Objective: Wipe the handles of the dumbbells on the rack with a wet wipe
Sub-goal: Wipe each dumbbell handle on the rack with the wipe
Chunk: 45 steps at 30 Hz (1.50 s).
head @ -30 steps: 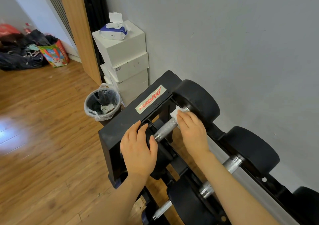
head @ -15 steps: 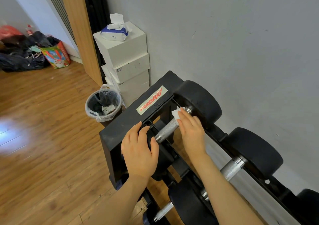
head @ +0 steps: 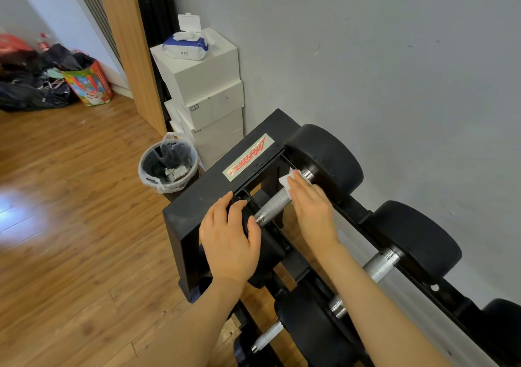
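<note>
Head view, top tier of dumbbell rack (head: 203,197), against grey wall (head: 394,70).

Right hand (head: 313,211) laid over far end of knurled handle (head: 275,207) of end dumbbell (head: 324,158); fingers straight and pressed together, flattening wet wipe (head: 287,182) onto the bar close to the far weight head. Wipe corner showing beyond fingertips; underside of grip hidden, thumb position not determinable.

Left hand (head: 229,237) resting on near weight head at rack's end frame, fingers slightly spread, loosely draped, thumb beside the handle collar (probably bracing the dumbbell against rolling under the rubbing).

Next dumbbell's handle (head: 379,265) bare, likely next.

Wipe pack (head: 186,46), lid open, on white boxes (head: 203,84); lined bin (head: 167,166) beside rack, handy for discarding.
</note>
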{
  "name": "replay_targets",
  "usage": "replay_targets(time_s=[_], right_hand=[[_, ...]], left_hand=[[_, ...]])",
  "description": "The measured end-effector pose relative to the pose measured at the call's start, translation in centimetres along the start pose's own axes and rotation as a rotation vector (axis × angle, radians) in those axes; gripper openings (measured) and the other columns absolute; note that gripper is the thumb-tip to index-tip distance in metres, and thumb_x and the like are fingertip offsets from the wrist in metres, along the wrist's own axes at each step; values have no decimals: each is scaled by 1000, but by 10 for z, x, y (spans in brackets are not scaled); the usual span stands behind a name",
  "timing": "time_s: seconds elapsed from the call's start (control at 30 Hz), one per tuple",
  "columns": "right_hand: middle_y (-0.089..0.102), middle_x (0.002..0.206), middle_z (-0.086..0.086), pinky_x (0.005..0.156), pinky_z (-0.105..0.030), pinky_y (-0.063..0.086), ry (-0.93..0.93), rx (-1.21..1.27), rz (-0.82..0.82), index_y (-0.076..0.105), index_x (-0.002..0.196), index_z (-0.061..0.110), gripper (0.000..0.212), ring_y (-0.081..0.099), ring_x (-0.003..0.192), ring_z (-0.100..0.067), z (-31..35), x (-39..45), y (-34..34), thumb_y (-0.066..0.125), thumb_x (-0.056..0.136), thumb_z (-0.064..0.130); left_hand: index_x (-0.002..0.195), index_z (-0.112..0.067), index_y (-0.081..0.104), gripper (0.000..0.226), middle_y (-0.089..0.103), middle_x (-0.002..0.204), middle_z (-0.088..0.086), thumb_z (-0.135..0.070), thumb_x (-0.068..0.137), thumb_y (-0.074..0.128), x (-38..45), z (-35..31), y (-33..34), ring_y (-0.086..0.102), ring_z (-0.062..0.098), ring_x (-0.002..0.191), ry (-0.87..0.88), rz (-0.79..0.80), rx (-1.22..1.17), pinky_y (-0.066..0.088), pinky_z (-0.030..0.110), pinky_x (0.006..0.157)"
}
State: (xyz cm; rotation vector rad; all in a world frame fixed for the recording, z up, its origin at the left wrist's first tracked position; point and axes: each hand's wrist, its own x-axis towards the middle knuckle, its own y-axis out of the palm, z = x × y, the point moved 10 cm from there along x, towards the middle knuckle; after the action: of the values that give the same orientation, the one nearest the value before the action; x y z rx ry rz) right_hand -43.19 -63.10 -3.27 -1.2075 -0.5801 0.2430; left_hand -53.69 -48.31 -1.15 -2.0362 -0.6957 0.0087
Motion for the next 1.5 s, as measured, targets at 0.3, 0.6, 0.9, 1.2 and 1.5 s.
replay_targets(time_s=[0.3, 0.6, 0.9, 1.2, 1.5], right_hand=[[59, 134, -11, 89, -34, 52, 21, 46, -110, 61, 126, 4, 61, 66, 103, -26, 1, -9, -9, 80, 69, 2], [61, 130, -11, 80, -34, 57, 58, 120, -187, 63, 123, 3, 61, 70, 95, -24, 6, -12, -13, 83, 66, -1], [65, 125, -13, 81, -43, 59, 114, 113, -221, 65, 120, 2, 56, 68, 103, -29, -5, 4, -23, 84, 67, -2], [63, 127, -13, 69, -45, 61, 49, 42, -174, 65, 120, 4, 61, 67, 104, -31, -9, 8, -21, 88, 63, 0], [60, 131, -14, 72, -41, 61, 59, 51, -206, 68, 117, 7, 46, 68, 102, -31, -16, -1, -16, 82, 73, 9]], left_hand=[[116, -17, 67, 44, 57, 136, 4, -38, 91, 38, 0, 0, 0, 51, 26, 126, -7, 3, 1, 38, 45, 103], [115, -16, 68, 42, 57, 136, 6, -37, 91, 39, 0, 0, 0, 51, 27, 125, 5, -8, -9, 41, 48, 101], [113, -16, 68, 41, 58, 135, 6, -35, 91, 40, 0, 1, 0, 51, 27, 125, 12, -19, -3, 39, 46, 102], [112, -16, 68, 41, 58, 134, 6, -35, 90, 40, -1, 0, -1, 52, 27, 123, 13, -21, 0, 39, 45, 100], [112, -17, 69, 41, 58, 135, 4, -36, 90, 39, -1, 0, 0, 51, 26, 124, 4, -20, -2, 38, 45, 101]])
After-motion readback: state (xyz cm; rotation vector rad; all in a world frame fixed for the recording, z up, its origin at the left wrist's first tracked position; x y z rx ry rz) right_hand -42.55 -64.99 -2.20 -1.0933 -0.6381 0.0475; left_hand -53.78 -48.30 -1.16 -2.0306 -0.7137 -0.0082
